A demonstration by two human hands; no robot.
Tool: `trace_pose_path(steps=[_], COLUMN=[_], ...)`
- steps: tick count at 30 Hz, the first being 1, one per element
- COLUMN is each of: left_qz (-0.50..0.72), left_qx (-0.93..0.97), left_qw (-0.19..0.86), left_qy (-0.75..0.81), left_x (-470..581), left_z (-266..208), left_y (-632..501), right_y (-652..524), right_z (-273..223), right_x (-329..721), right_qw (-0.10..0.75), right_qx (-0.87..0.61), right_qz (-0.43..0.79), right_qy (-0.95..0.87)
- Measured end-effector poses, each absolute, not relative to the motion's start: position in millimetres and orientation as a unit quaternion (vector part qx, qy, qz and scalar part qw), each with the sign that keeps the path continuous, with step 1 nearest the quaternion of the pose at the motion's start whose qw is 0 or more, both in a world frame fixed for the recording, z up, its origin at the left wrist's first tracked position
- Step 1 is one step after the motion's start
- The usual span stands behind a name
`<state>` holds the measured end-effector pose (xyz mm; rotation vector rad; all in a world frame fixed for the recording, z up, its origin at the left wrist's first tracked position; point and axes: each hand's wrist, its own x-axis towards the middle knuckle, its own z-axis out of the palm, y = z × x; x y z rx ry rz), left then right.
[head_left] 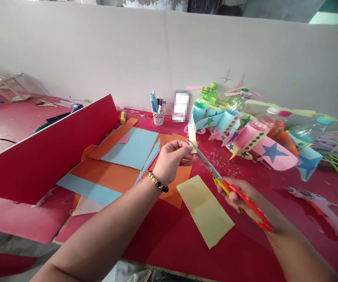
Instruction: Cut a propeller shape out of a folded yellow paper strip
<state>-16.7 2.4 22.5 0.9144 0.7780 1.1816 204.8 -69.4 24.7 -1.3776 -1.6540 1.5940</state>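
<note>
A narrow pale yellow paper strip stands up from the fingers of my left hand, which pinches its lower end. My right hand grips a pair of scissors with one red and one yellow handle. The blade tips reach the strip, right by my left fingertips; whether they are cutting into it I cannot tell. Below the scissors a larger pale yellow sheet lies flat on the red table. Orange paper lies under and beside my left hand.
Blue sheets and more orange paper cover the left. A red board stands there on edge. Behind are a pen cup and a phone. Paper-and-bottle planes crowd the back right, a glue gun the right.
</note>
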Motion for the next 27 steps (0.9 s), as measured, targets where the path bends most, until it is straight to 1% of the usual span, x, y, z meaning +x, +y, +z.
trace_pose_path(steps=[10,16,27], left_qz=[0.527,0.538,0.538], left_qx=[0.408,0.407,0.41], left_qw=[0.66,0.653,0.654], left_qy=[0.345,0.344,0.339], left_x=[-17.0,-17.4,-17.8], left_z=[25.0,25.6,23.6], left_y=[2.4,2.0,3.4], right_y=[-69.7,-68.8,-69.4], right_z=[21.7,17.2,20.0], right_x=[207.2,210.8,210.2], right_qw=[0.233,0.21,0.208], right_qx=[-0.501,-0.511,-0.514], right_qz=[0.581,0.577,0.572], right_qy=[-0.597,-0.601,-0.604])
